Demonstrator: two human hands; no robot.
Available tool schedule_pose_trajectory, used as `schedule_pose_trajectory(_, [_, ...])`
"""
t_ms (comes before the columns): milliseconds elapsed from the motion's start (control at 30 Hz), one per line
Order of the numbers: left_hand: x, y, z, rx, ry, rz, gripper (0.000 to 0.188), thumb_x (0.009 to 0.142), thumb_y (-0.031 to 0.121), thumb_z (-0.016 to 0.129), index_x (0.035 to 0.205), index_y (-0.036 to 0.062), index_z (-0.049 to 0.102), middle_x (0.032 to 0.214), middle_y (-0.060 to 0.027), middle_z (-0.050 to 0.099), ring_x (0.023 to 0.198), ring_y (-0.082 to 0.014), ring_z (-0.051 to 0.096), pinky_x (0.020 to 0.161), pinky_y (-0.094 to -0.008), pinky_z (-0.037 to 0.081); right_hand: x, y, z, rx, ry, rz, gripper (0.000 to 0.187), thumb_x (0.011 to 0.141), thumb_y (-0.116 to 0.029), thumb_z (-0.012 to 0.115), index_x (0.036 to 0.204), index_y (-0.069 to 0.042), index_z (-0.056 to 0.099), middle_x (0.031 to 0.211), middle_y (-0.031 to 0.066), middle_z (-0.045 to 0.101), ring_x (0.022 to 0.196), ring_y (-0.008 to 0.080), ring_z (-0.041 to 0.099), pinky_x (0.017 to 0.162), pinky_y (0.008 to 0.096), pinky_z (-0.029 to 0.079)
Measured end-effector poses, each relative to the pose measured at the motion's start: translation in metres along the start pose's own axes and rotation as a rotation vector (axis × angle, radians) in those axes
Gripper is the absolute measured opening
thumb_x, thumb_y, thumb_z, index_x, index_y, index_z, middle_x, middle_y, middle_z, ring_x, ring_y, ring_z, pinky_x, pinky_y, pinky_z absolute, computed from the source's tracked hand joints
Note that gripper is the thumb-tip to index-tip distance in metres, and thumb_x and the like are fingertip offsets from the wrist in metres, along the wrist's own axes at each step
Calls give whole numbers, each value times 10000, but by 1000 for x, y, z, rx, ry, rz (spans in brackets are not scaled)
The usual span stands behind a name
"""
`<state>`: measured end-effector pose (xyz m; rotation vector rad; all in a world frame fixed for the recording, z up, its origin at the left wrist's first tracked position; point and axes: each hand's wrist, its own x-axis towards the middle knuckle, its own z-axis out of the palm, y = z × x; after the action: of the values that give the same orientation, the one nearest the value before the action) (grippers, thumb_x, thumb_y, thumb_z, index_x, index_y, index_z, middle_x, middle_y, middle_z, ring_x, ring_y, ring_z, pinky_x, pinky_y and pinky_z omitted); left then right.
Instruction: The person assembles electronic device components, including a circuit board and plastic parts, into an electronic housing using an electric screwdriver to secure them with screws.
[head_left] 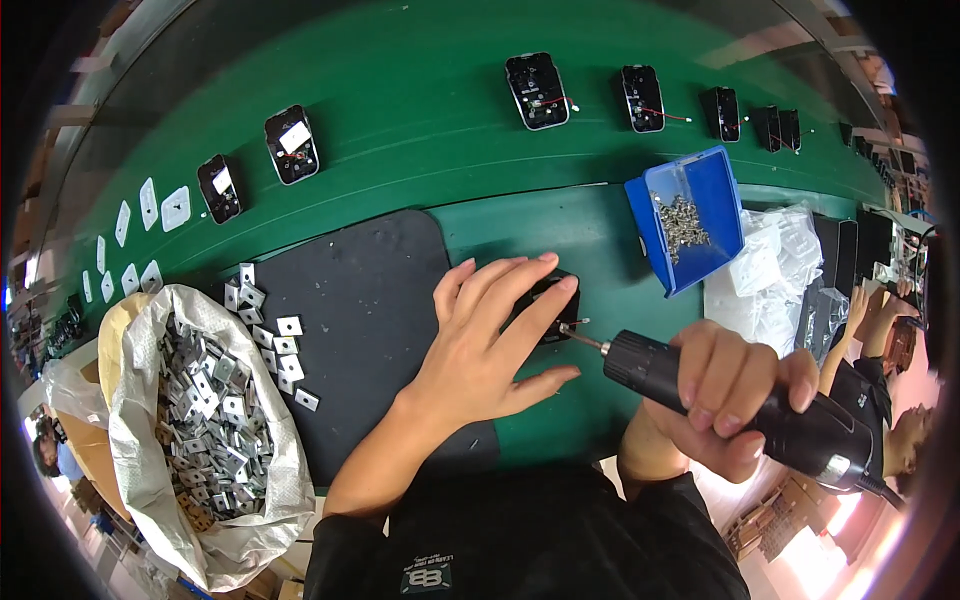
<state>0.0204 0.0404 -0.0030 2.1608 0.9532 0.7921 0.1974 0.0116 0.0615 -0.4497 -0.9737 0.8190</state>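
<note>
My right hand (738, 395) is wrapped round a black corded electric screwdriver (645, 368), its shaft pointing left. The bit's tip is at a small black device housing (560, 325) on the green work surface; whether it meets a screw is too small to tell. My left hand (495, 335) lies over that housing with fingers stretched out and thumb apart, covering most of it. A short wire end with a pale plug shows beside the bit. Nearest to the right, a blue bin (712, 215) holds many small metal screws (682, 222).
A white woven sack (285, 510) full of small square metal plates stands left; loose plates (288, 345) lie on a black mat (385, 290). Several black housings (536, 92) and white covers (176, 208) line the green belt (420, 120). Clear plastic bags (765, 260) lie right. Another person works far right.
</note>
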Motion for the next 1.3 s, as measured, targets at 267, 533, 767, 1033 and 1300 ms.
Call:
schedule_pose_trajectory(267, [-3, -4, 8, -3, 180, 157, 317, 651, 191, 767, 948, 98, 709, 1027, -13, 690, 1027, -205, 611, 1019, -411, 279, 0, -9, 4, 33, 7, -10, 430, 837, -147, 712, 1160, -184, 431, 687, -33, 582, 541, 90, 542, 507, 222, 464])
schedule_pose_trajectory(533, [-3, -1, 7, -38, 221, 168, 270, 642, 157, 819, 886, 110, 714, 904, 46, 693, 947, -133, 628, 950, -385, 299, 0, -6, 0, 21, -10, -17, 429, 833, -152, 715, 1153, -181, 432, 684, -32, 585, 550, 91, 549, 504, 223, 473])
schedule_pose_trajectory(767, [-2, -1, 7, -28, 223, 163, 266, 627, 157, 792, 880, 96, 735, 901, 16, 710, 896, -166, 642, 976, -392, 293, -1, -6, -1, 29, -3, -40, 435, 833, -152, 713, 1158, -176, 425, 701, -27, 590, 566, 92, 557, 513, 223, 482])
schedule_pose_trajectory(1033, [-2, -1, 9, -30, 190, 160, 260, 652, 147, 771, 903, 95, 730, 916, 16, 713, 908, -158, 645, 982, -396, 276, -1, -6, -2, 40, 11, -30, 434, 827, -149, 723, 1144, -177, 427, 695, -24, 592, 561, 97, 558, 514, 227, 485])
schedule_pose_trajectory(1300, [0, 1, 12, -50, 191, 155, 251, 657, 142, 784, 895, 99, 717, 914, 28, 707, 929, -143, 635, 973, -389, 288, 5, -7, -5, 30, -47, 31, 409, 791, -125, 741, 1103, -156, 478, 660, -60, 544, 535, 45, 509, 540, 179, 451])
